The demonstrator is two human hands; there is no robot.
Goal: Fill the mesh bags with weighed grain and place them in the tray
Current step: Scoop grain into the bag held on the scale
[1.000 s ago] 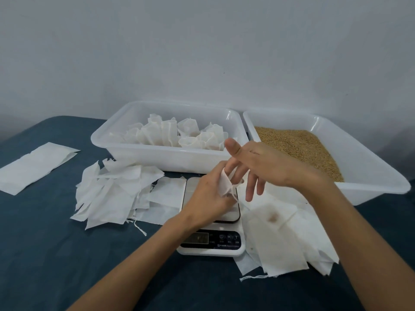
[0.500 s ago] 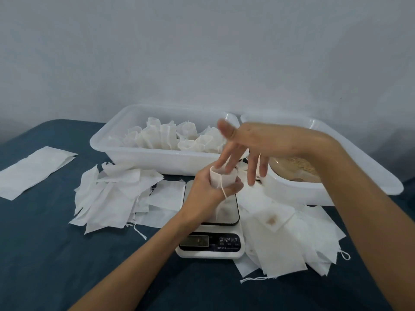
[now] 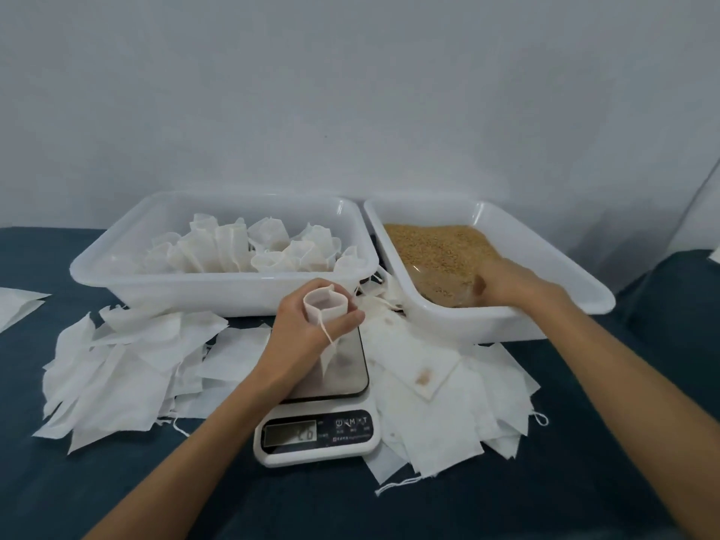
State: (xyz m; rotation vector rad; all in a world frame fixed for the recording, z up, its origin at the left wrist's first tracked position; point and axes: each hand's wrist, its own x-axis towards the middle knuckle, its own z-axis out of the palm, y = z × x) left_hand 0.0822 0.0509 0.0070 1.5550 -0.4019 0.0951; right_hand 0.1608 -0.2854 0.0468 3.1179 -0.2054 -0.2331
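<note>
Head view shows the left hand [image 3: 307, 325] curled round an open mesh bag [image 3: 325, 304], holding it upright with its mouth spread wide, just above the plate of the scale [image 3: 315, 407]; the bag's drawstring hangs down over the fingers. The right hand [image 3: 506, 284] reaches into the grain tray [image 3: 576, 282] and seems to grip a clear scoop sunk in the grain [image 3: 436, 243], though how its fingers lie cannot be told for sure. The step in hand looks to be scooping grain for this bag. Next, the scoop should come across to the bag's mouth and pour slowly, with the left hand keeping the mouth open and steady so nothing spills onto the loose empty bags [image 3: 128, 364] lying around the scale. The filled bags [image 3: 241, 247] stand in the left tray [image 3: 218, 290], where this one belongs once weighed.
</note>
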